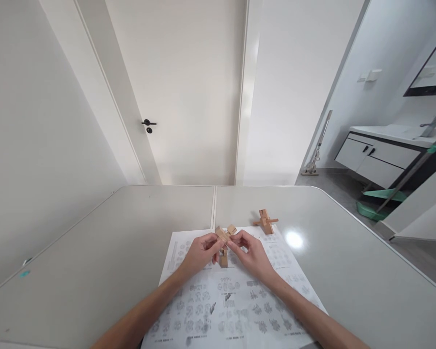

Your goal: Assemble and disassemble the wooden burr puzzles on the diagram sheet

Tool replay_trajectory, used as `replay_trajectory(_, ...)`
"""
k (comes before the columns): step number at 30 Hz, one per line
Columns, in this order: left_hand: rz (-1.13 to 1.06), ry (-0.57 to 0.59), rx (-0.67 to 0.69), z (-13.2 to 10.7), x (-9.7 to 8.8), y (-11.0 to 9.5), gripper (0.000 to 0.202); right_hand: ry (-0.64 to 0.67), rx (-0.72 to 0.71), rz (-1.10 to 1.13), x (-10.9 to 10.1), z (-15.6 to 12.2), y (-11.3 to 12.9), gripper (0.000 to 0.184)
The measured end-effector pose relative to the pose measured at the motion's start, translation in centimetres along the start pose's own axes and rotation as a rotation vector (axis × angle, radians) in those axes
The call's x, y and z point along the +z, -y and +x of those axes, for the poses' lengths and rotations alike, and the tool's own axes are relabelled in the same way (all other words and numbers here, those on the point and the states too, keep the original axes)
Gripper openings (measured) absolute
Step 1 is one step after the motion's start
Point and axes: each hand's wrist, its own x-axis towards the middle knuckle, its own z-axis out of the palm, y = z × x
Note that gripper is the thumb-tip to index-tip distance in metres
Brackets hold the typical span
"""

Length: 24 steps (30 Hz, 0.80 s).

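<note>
Both my hands meet over a printed instruction sheet [232, 300] on a grey table [131, 242]. My left hand [199, 252] and my right hand [250, 252] pinch a small wooden interlocking puzzle [224, 240] from either side, fingers closed on its bars. One bar hangs down toward the sheet. A second wooden puzzle [265, 221], a finished cross of bars, stands on the table beyond the sheet's far right corner, apart from my hands.
The table has a seam [213, 208] down its middle and rounded corners. A white door with a black handle [148, 123] stands behind it. At right, a bathroom cabinet [378, 155] and a green mop [381, 198] lie off the table.
</note>
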Motion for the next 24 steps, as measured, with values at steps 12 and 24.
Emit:
replay_trajectory(12,-0.047,-0.067,-0.044,0.1,0.7,-0.5,0.036,-0.036,0.000,-0.006,0.6,-0.3,0.6,0.036)
replay_trajectory(24,-0.054,-0.075,-0.042,0.0,0.7,-0.4,0.033,-0.075,-0.052,-0.109,1.1,-0.9,-0.2,0.030)
